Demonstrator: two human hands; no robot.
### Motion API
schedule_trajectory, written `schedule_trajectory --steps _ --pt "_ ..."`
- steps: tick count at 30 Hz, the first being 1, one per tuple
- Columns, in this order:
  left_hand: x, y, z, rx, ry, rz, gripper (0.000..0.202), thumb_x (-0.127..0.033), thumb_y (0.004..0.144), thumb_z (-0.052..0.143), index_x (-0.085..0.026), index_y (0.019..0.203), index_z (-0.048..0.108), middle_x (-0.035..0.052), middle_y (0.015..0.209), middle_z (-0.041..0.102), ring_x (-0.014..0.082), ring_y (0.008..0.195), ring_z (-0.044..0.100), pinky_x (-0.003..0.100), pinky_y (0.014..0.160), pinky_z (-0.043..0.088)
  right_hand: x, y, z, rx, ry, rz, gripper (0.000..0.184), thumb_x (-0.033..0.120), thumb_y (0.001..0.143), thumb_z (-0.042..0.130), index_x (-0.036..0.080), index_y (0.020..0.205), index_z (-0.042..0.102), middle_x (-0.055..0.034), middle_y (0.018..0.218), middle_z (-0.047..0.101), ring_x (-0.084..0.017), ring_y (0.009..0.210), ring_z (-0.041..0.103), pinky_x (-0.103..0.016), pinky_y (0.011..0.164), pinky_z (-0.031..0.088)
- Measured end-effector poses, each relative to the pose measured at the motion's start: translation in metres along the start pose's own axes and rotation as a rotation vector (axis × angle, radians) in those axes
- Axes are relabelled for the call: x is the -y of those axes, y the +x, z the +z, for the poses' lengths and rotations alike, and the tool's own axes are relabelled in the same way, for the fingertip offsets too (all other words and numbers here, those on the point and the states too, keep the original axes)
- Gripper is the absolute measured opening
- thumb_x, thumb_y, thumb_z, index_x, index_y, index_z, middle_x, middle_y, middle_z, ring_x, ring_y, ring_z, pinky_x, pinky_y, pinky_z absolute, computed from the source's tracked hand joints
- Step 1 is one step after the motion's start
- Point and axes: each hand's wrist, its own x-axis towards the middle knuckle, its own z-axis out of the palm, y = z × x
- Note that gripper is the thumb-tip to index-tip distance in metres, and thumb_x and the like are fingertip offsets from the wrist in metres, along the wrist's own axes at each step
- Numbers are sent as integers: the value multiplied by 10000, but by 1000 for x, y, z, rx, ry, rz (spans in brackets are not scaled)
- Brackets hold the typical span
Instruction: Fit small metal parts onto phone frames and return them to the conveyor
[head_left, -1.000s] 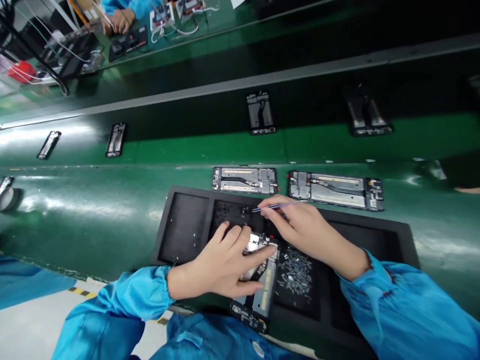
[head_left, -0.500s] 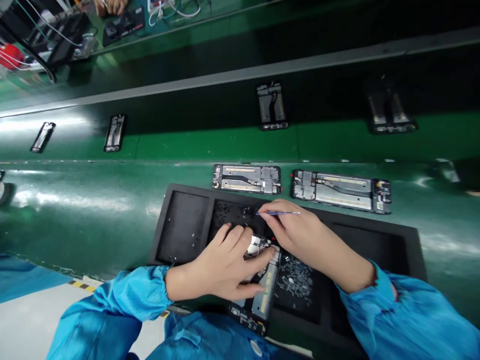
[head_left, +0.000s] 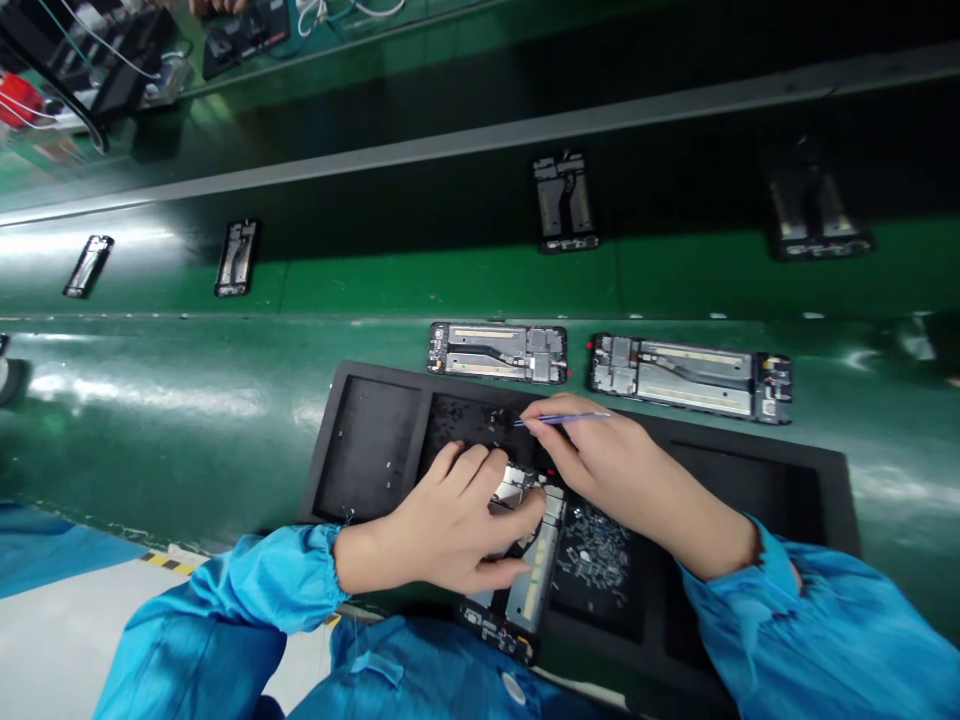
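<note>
Pinching 1 tweezers (head_left: 562, 418), right hand (head_left: 622, 470) closed; left hand (head_left: 442, 530) flat, open on 1 phone frame (head_left: 532, 585); 2 frames (head_left: 496, 352) beyond 1 tray (head_left: 750, 480).

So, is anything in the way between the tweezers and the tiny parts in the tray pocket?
Nothing visible. The tweezers in the right hand point straight at the small parts; the left hand holds the phone frame nearer, off that line.
</note>
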Motion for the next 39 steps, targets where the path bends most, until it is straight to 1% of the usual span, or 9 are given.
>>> schedule_trajectory --steps 5,13,22,26,30,33,35,37,39 --pt "0 0 0 -33 -29 -13 596 -594 925 433 -231 1390 523 227 1309 507 380 1143 479 533 985 347 0 -1 0 -28 -15 -21 106 201 998 502 188 941 591 -88 939 723 -236 889 720 -385 826 600" --pt "-1 1 -2 31 -5 -31 705 -626 931 401 -252 1528 405 212 1350 485 371 1151 463 532 1027 297 1 -2 -1 -2 22 41 141 238 1003 485 200 946 609 -81 957 730 -234 903 728 -389 842 604" --pt "-3 2 2 36 -39 -76 781 -672 904 437 -243 1554 376 199 1322 468 363 1140 470 532 1034 313 2 -2 1 -30 -31 20 158 266 1017 493 182 1026 626 -97 1034 758 -242 916 750 -376 822 609" --pt "-2 2 4 23 -79 -91 815 -692 899 440 -227 1563 360 196 1292 469 369 1158 458 538 1028 330 6 -2 -8 -88 16 179 163 325 991 563 203 956 666 -38 830 774 -221 679 753 -348 618 600" --pt "-4 -3 4 -78 -31 -103 744 -723 917 408 -314 1539 391 184 1304 474 386 1173 459 555 996 350 21 -10 -22 -269 67 311 136 375 942 654 249 907 693 17 657 743 -201 577 729 -323 532 577" --pt "-9 -8 0 -199 15 -88 628 -616 959 436 -187 1399 562 186 1208 541 365 1129 491 502 950 385 32 -19 -24 -330 54 255 166 340 908 706 258 765 688 36 586 714 -174 485 681 -300 460 523" --pt "-11 -11 -2 -252 32 -99 481 -468 971 490 -105 1246 644 140 1024 593 284 956 537 405 826 413 36 -22 -20 -330 23 169 237 306 904 709 249 676 672 21 617 735 -175 498 688 -296 464 518" --pt "-13 -12 -3 -262 47 -144 365 -352 961 525 -96 1184 659 82 882 593 224 795 518 358 699 382 37 -22 -14 -331 -4 96 256 282 911 697 236 660 672 3 675 763 -183 556 718 -288 511 545" --pt "-13 -12 -4 -245 67 -196 342 -331 960 535 -111 1194 652 64 855 603 216 747 507 365 657 357 35 -20 -7 -343 -21 63 249 270 922 681 224 677 677 1 674 763 -175 573 727 -266 532 556"
